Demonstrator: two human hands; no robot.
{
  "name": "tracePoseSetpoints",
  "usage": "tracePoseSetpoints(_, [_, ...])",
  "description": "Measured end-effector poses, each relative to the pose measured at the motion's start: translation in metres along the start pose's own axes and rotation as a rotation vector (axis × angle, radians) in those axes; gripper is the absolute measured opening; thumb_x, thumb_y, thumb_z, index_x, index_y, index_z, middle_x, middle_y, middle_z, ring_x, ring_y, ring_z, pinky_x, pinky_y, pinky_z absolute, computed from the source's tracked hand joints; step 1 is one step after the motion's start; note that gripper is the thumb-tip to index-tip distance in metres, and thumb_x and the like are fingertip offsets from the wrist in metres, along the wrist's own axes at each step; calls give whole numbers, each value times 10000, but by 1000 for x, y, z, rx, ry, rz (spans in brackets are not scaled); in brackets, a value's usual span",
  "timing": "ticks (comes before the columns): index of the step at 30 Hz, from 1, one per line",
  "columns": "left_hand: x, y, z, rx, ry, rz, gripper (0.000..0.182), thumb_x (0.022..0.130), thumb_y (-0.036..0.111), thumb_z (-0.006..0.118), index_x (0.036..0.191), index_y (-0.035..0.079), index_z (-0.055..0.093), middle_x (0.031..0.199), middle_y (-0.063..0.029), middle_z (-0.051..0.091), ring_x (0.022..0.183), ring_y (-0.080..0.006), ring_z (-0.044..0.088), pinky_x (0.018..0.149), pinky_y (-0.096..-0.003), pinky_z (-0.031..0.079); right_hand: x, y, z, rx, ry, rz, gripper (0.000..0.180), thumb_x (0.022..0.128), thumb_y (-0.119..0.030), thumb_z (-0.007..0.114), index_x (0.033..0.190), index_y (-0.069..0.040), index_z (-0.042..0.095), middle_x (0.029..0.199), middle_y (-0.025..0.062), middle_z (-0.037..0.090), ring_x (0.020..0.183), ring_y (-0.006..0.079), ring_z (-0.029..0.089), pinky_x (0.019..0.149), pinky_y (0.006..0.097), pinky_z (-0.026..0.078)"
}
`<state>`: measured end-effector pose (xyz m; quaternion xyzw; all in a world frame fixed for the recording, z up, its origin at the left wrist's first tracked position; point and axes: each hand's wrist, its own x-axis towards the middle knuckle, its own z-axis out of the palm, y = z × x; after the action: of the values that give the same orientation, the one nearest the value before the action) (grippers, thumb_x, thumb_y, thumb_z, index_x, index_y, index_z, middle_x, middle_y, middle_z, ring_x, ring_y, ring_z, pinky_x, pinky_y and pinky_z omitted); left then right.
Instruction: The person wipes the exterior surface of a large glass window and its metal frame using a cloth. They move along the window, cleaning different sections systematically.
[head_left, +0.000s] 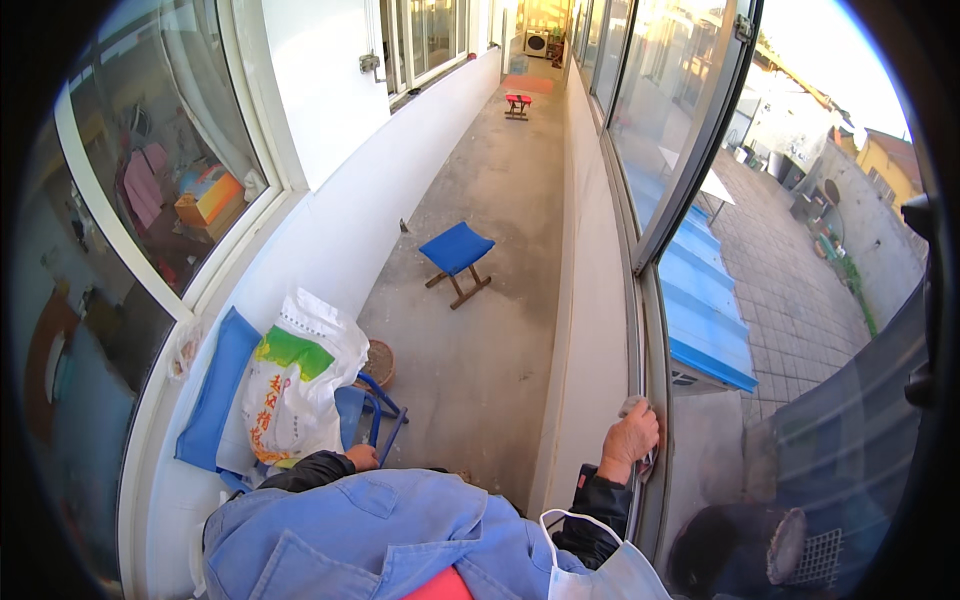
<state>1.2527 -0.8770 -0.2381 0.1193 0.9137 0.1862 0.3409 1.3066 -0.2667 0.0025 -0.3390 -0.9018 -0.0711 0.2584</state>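
Note:
My right hand (631, 439) grips a crumpled greyish cloth (627, 406) and presses it onto the metal track of the window sill (636, 352) on the right. Most of the cloth is hidden under the fingers. My left hand (363, 457) hangs low in front of me, close to the blue tubular frame (393, 427) of a folding chair. Only its back and knuckles show, so whether its fingers are closed is unclear. A sliding window pane (667, 127) in a grey metal frame stands just beyond my right hand.
On the folding chair with a blue fabric back (217, 382) lies a printed white woven sack (300, 382). Behind it stands a clay pot (380, 364). A blue folding stool (457, 247) and a red stool (517, 105) stand along the concrete corridor floor (480, 375). A face mask (604, 574) hangs near my chest.

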Motion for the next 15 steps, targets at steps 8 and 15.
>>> tracePoseSetpoints(8, [48, -6, -39, 66, -43, -7, 358, 770, 336, 774, 981, 49, 805, 1042, -216, 768, 1004, -415, 718, 893, -492, 565, -34, 20, -20, 8, -16, -14, 374, 888, -55, 626, 1261, -70, 609, 1018, 112, 612, 974, 338, 632, 778, 448, 500])
tracePoseSetpoints(15, [80, 21, -63, 45, -38, 48, 363, 771, 324, 776, 1000, 42, 795, 1037, -235, 761, 1008, -423, 714, 893, -498, 561, 3, -8, 13, 27, 77, -43, 352, 908, -70, 606, 1257, -35, 626, 1091, 135, 631, 1016, 348, 632, 792, 456, 502])
